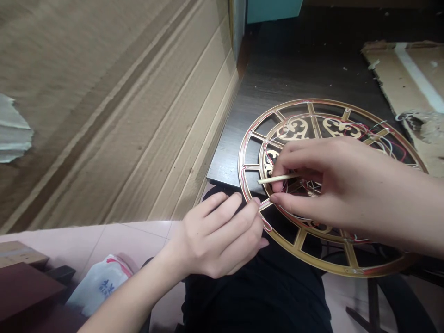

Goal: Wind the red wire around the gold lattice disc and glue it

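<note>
A round gold frame [300, 240] with an outer ring, an inner ring, spokes and scrollwork rests partly on the dark table and overhangs its near edge. Red and white wires [393, 143] run in its channels and lie loose across the middle. My left hand [222, 236] is closed at the near left rim, fingertips by a spoke and thumb lower down. In the curled fingers of my right hand [322, 180] is a thin pale stick [274, 179], its tip pointing left over the frame. That hand's thumb and fingertips are close to the inner ring; whether they pinch a wire is hidden.
A large cardboard sheet [138, 115] stands on the left beside the dark table [294, 60]. Torn cardboard [409, 78] lies at the right, and a teal object [274, 9] is at the back. Below are a white plastic bag [100, 282] and boxes on the tiled floor.
</note>
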Available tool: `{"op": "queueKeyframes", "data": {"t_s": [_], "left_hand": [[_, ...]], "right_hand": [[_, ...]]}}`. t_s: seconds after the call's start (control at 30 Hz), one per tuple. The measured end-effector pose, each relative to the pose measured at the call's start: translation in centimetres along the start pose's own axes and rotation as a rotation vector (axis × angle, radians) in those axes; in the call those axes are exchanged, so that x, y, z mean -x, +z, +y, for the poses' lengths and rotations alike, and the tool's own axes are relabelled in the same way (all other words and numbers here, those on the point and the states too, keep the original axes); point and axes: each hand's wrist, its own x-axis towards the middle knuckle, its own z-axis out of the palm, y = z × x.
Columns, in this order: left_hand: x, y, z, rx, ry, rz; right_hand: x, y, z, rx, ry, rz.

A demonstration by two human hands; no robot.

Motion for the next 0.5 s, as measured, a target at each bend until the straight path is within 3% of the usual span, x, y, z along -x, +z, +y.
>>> {"op": "queueKeyframes", "data": {"t_s": [0.5], "left_hand": [[-0.05, 0.12, 0.47, 0.07, -0.089, 0.012]], "right_hand": [[-0.34, -0.46, 0.06, -0.012, 0.011, -0.061]]}}
